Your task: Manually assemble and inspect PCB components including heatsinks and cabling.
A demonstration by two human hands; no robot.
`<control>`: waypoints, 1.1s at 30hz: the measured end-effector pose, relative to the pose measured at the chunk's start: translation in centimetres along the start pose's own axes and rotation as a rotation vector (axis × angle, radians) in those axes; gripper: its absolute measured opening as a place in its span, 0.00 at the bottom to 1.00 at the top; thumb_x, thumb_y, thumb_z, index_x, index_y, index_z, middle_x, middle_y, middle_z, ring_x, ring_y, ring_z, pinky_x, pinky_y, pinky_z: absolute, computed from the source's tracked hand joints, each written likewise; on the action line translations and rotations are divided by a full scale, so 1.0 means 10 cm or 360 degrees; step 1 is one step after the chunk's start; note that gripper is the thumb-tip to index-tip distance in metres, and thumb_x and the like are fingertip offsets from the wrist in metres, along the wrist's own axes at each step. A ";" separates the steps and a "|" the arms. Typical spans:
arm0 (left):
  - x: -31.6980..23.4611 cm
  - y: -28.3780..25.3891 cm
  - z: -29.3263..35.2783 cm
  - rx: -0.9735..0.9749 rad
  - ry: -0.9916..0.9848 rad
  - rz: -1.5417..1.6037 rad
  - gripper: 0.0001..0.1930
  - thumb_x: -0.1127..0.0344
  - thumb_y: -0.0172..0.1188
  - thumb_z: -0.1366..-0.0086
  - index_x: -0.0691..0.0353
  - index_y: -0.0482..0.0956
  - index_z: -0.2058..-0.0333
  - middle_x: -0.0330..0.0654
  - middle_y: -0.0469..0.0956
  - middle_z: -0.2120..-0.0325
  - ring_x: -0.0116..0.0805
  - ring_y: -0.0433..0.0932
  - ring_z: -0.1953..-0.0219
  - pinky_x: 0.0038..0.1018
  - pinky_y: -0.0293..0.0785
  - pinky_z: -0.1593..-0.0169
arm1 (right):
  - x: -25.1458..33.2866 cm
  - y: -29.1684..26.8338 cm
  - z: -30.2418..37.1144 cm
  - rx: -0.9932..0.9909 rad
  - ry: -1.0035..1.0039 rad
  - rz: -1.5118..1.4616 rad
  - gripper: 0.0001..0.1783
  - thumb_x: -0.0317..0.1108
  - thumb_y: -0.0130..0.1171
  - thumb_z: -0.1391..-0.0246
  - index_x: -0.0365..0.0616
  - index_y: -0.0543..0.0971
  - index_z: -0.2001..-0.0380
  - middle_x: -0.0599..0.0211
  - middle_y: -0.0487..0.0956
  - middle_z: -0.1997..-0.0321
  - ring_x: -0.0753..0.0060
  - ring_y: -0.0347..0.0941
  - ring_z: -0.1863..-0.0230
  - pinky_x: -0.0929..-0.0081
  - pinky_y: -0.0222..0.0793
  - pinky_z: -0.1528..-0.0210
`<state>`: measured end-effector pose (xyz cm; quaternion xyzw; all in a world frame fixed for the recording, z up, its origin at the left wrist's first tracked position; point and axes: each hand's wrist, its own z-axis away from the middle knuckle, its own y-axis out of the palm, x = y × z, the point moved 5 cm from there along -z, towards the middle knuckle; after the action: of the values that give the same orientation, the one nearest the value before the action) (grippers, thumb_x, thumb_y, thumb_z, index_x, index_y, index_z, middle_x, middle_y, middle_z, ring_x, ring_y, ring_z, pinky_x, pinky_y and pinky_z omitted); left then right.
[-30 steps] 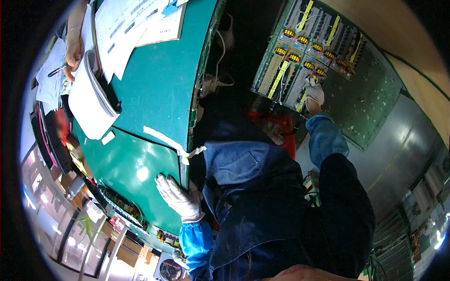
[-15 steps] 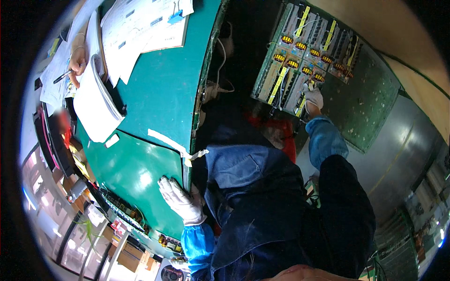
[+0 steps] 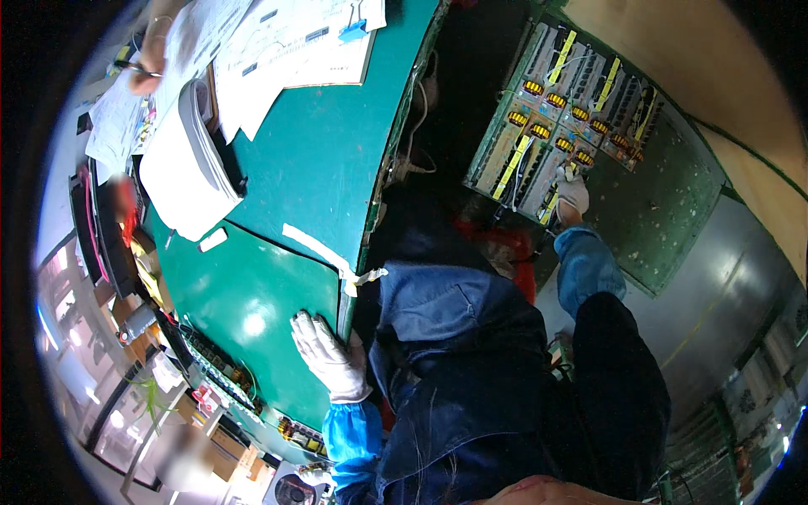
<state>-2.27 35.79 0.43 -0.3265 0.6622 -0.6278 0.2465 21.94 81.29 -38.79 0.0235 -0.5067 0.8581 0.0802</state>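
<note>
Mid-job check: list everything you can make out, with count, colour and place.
Panel: one, green, upper right
Circuit boards: several, grey and tan, on the panel
Coils: about ten, yellow and black, on the boards
Table: one seamed surface, green, left of centre
Papers: several, white, upper left
Clip: one, blue, on the papers
Booklet: one, white, left of the papers
Tape strip: one, white, near table's right edge
Co-worker's hand: one, bare, blurred, top left
Pen: one, dark, in that hand
Plant: one, green, lower left
Sleeves: two, blue, on own forearms
Left hand: one, white-gloved, on the table
Right hand: one, white-gloved, at the boards' lower edge
</note>
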 end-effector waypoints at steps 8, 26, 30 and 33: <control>0.01 0.00 0.02 -0.0060 0.0048 0.0014 0.34 0.70 0.63 0.41 0.67 0.61 0.37 0.64 0.65 0.39 0.68 0.66 0.37 0.58 0.64 0.36 | 0.02 -0.03 0.00 0.0128 -0.0021 0.0026 0.40 0.70 0.56 0.47 0.44 0.76 0.47 0.49 0.83 0.54 0.41 0.79 0.50 0.47 0.75 0.51; 0.15 -0.02 -0.08 0.0064 -0.0008 0.0229 0.40 0.68 0.67 0.53 0.64 0.65 0.39 0.60 0.66 0.39 0.65 0.64 0.36 0.57 0.60 0.35 | 0.46 0.07 0.01 0.0352 -0.1017 0.0370 0.33 0.61 0.46 0.35 0.40 0.84 0.62 0.50 0.84 0.62 0.43 0.80 0.57 0.51 0.73 0.52; 0.19 -0.11 -0.05 0.0025 -0.0060 0.0266 0.40 0.71 0.69 0.58 0.62 0.67 0.41 0.55 0.67 0.41 0.60 0.66 0.38 0.54 0.65 0.37 | 0.83 0.27 1.12 0.0794 -0.0747 -0.0724 0.27 0.58 0.55 0.38 0.41 0.83 0.66 0.60 0.83 0.78 0.71 0.76 0.80 0.67 0.68 0.77; 0.22 0.00 0.16 -0.0129 -0.0141 0.0199 0.39 0.70 0.66 0.54 0.59 0.67 0.39 0.52 0.66 0.38 0.55 0.66 0.36 0.52 0.64 0.35 | 1.34 0.10 2.04 0.0764 -0.0846 -0.1228 0.16 0.46 0.56 0.34 0.44 0.83 0.61 0.74 0.78 0.80 0.86 0.63 0.86 0.82 0.55 0.84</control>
<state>-2.53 33.05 0.48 -0.3216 0.6946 -0.5688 0.3009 7.77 64.54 -28.10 0.4431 -0.2531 0.8224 0.2514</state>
